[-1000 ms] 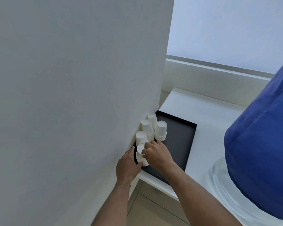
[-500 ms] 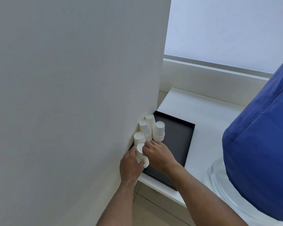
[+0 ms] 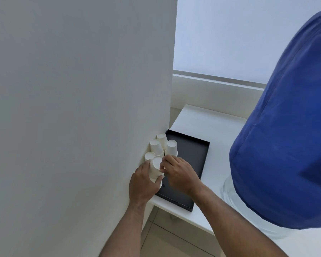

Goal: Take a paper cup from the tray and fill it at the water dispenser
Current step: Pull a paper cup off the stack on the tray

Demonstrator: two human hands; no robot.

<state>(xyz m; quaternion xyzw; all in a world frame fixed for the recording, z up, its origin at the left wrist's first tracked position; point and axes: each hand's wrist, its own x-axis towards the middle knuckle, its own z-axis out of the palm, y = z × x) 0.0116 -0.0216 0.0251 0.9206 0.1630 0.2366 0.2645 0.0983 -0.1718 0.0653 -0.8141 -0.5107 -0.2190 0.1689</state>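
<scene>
A black tray (image 3: 195,151) lies on a white counter against the wall. Several stacks of upside-down white paper cups (image 3: 164,145) stand at the tray's left side. My left hand (image 3: 142,184) grips the nearest stack of cups (image 3: 155,168) from the left and below. My right hand (image 3: 178,174) pinches the top cup of that same stack from the right. The water dispenser's bottle under a blue cloth cover (image 3: 285,141) fills the right side; its tap is out of view.
A large white wall panel (image 3: 78,108) stands close on the left, touching the cups. The white counter (image 3: 208,125) runs back to a window ledge. Tiled floor (image 3: 165,242) shows below the counter's front edge.
The nearest stack has been lifted and tilted a little between both hands. My left hand has closed further around it, and my right fingers have shifted onto its top cup.
</scene>
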